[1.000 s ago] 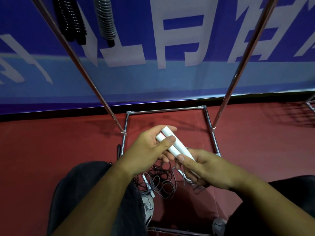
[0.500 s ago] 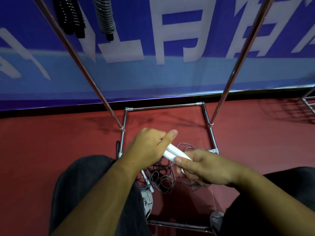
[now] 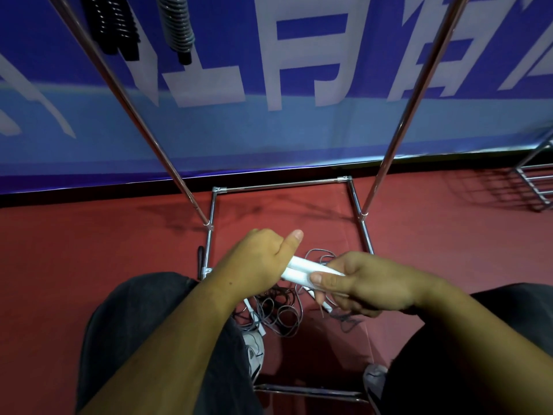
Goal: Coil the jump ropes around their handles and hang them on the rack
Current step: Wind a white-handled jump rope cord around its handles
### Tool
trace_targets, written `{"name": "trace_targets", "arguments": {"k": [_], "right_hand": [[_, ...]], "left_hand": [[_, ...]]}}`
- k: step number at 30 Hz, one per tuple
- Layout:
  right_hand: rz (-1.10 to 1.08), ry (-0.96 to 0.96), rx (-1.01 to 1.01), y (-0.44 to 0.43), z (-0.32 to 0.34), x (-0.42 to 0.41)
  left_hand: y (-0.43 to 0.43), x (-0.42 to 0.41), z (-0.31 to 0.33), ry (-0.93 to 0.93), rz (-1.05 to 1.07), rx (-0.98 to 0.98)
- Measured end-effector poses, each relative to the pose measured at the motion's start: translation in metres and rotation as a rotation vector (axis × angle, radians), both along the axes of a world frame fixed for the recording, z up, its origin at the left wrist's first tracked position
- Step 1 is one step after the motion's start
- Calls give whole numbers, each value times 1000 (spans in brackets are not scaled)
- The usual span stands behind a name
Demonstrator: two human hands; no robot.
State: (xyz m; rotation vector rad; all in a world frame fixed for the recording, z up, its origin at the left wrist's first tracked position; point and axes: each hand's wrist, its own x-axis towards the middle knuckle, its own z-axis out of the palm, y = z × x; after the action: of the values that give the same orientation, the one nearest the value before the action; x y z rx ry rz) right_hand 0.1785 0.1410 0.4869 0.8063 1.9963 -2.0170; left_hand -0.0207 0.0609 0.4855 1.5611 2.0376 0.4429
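Handles (image 3: pixel 302 269) paired | left hand (image 3: pixel 257 262) grips, thumb raised | right hand (image 3: pixel 368 283) pinches

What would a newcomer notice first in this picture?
In the centre, the left hand and right hand grip two white handles side by side. Below them a tangled rope lies on the red floor. At top left, two coiled ropes hang before a blue banner.

Both hands (image 3: pixel 254 266) (image 3: pixel 369 284) around white handles (image 3: pixel 300 268)
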Motion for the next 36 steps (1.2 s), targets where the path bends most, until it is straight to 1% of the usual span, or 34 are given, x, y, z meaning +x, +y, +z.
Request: {"name": "trace_targets", "arguments": {"k": [3,5,7,9,11,14,17,19,21,23,25,28,29,32,36], "right_hand": [[-81,42,13,7,7,1],[-262,132,23,16,12,3],[-459,286,-76,23,16,5],[-566,384,-135,27,17,4],[-580,404,-88,25,14,2],[-581,407,-17,18,5,-3],[-568,369,161,13,-3,-9],[-541,335,303,11,-8,-11],[-533,339,412,8,-12,-14],[-549,342,495,5,-17,-18],[-550,341,524,1,-22,-25],[-520,317,512,-7,-29,-37],[-526,323,463,-9,-29,-40],[-593,361,227,-12,-23,-45],[-738,316,226,-9,-20,-45]], "left_hand": [[2,-6,1,-100,82,-31],[3,-11,4,-174,193,-30],[4,-15,6,-266,345,-3],[5,-15,7,-382,466,20],[8,-13,5,-572,507,18],[9,-11,7,-871,590,74],[10,-12,10,-1037,596,100],[9,-11,10,-1096,595,96],[9,-6,9,-1156,584,97],[12,1,7,-1207,582,106],[15,11,5,-1234,615,111],[22,26,3,-1253,680,122],[24,29,2,-1252,699,131],[29,34,-1,-1225,748,176],[36,31,-4,-1230,790,233]]}}
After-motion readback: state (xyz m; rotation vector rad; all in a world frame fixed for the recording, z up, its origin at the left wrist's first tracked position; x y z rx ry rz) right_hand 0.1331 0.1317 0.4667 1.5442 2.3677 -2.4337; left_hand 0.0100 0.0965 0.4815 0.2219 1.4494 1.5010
